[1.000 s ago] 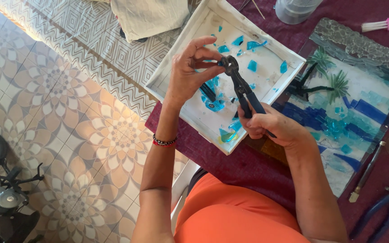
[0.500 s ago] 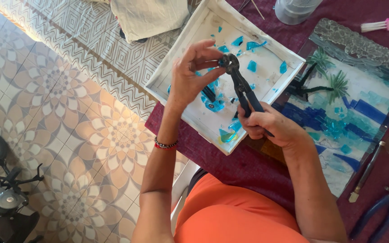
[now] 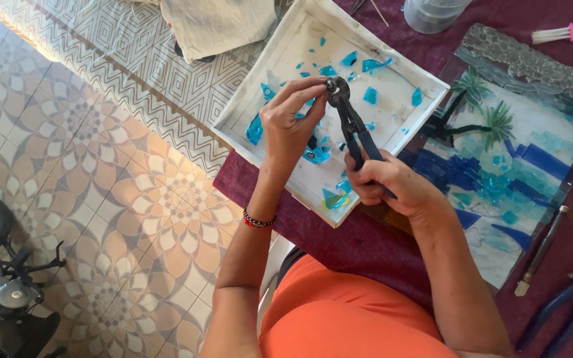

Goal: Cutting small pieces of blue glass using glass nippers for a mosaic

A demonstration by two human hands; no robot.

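Head view shows the right hand (image 3: 392, 182) clamped around the nippers (image 3: 349, 116), whose wheels meet a small glass piece (image 3: 318, 85) pinched by the left hand (image 3: 290, 122) over the white tray (image 3: 250, 99); brittle, sharp-edged, likely best held by flat faces.

head cam | looks steeply down (near, at arm's length) | tray (image 3: 247, 99) at 12 o'clock | floor (image 3: 101, 199) at 9 o'clock

Dark-handled nippers (image 3: 353, 126) hang tilted over the white tray (image 3: 286, 79), their round metal wheel head at 11 o'clock and the handles running down toward 5 o'clock. A small glass piece (image 3: 318, 83), too small to make out clearly, sits at the head.
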